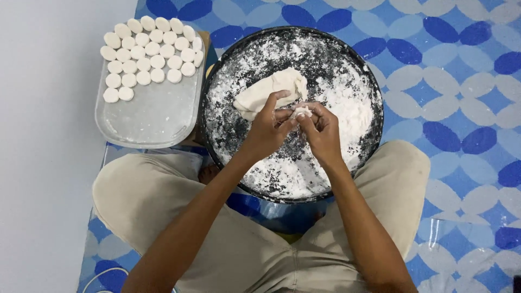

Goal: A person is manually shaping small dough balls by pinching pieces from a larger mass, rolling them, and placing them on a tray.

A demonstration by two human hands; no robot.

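Your left hand [268, 127] and right hand [321, 130] pinch a small dough piece [302, 112] closed-fingered over the floured black pan [358, 65], near the dough lump [271, 92].

— What is that small white thing?

— A small piece of dough [302, 112], soft and pale, roughly rounded, dusted with flour. It sits pinched between the fingertips of both hands, lifted above the pan, near the middle of the scene.

— And the bigger mass?

— A large lump of dough [270, 93], off-white, folded and uneven, lying flat in the floured black round pan [358, 65]. It stretches from the far middle of the pan toward the left, just beyond the small piece, partly hidden by fingers.
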